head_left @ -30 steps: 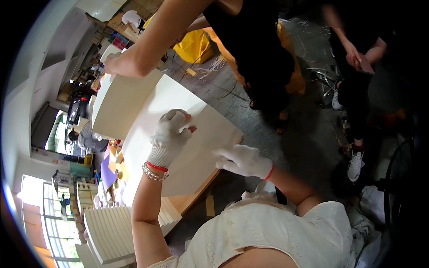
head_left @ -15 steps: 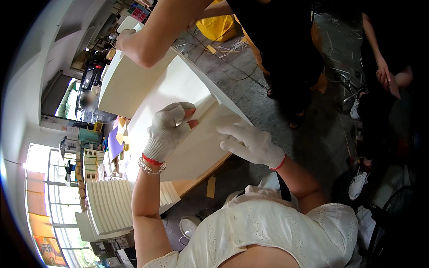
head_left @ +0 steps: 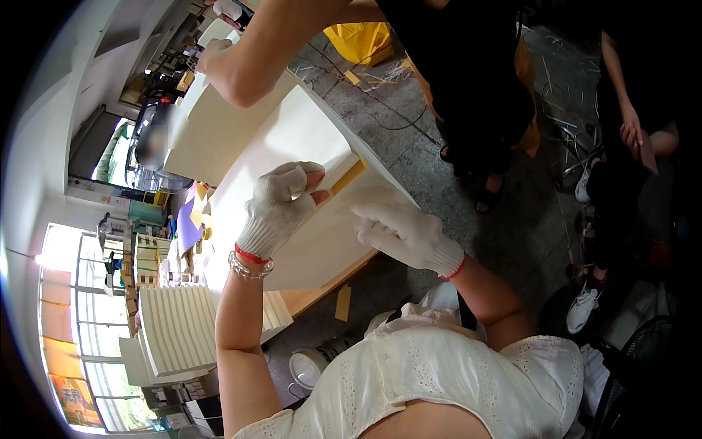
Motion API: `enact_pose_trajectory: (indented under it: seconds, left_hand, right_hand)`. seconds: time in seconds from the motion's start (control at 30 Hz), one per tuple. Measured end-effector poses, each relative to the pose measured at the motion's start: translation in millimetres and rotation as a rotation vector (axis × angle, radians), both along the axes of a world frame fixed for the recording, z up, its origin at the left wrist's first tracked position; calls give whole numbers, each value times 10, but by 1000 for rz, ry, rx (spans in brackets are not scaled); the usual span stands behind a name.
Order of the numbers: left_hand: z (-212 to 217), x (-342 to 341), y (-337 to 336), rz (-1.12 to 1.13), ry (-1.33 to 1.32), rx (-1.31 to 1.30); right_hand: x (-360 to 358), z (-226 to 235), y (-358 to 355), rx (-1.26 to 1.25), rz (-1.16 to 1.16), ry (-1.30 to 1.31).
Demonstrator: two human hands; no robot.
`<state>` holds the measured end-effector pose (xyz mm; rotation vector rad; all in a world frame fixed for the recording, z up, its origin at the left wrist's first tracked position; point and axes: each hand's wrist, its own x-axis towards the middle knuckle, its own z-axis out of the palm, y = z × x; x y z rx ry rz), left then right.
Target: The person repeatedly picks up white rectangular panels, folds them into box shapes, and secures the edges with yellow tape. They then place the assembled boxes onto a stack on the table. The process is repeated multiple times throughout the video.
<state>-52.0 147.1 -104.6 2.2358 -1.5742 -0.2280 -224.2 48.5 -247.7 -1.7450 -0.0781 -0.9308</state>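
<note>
Both my hands wear white cotton gloves. My left hand (head_left: 281,205) grips a strip of yellow-brown tape (head_left: 345,175) and presses it on the top of a large white panel (head_left: 292,139). My right hand (head_left: 406,233) lies flat on the panel's near corner, fingers spread, just right of the tape. The panel rests on a wooden bench. Another person's bare arm (head_left: 270,44) reaches in from the top and rests on a second white panel (head_left: 212,135) behind.
A stack of ribbed white panels (head_left: 175,329) stands at the lower left by bright windows. A person in black (head_left: 475,88) stands close at the panel's far side; another person (head_left: 636,132) stands at the right. A yellow bag (head_left: 358,36) and scraps lie on the concrete floor.
My head has come closer to the panel. My left hand has shifted toward the panel's near edge with the tape, and my right hand has moved up flat onto the corner.
</note>
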Motion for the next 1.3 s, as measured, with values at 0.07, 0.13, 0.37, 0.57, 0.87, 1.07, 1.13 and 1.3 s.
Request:
enact_pose_trajectory:
  seconds: [0.07,0.13,0.37,0.57,0.87,1.07,1.13,1.3]
  left_hand:
    - [6,1,14,-43,-45,-35]
    - [-21,38,35,-102,-67,-96]
    - [-275,74,13,-214,-682,-190]
    - [-64,-64,3,39,-348,13]
    - [175,242,149,188,-298,-246]
    - [549,226,396,260,-182,-433]
    - [554,529,592,278,-82,-561]
    - [719,889,934,255,165,-1000]
  right_hand:
    - [16,63,-12,181,107,33]
    - [105,93,5,301,105,43]
    - [238,618,-29,920,635,62]
    - [321,860,-105,681,590,109]
    - [478,1020,-36,623,291,242]
    - [737,552,-196,388,139,277]
    - [743,663,-144,435,183,304]
    - [719,767,-131,475,176,377]
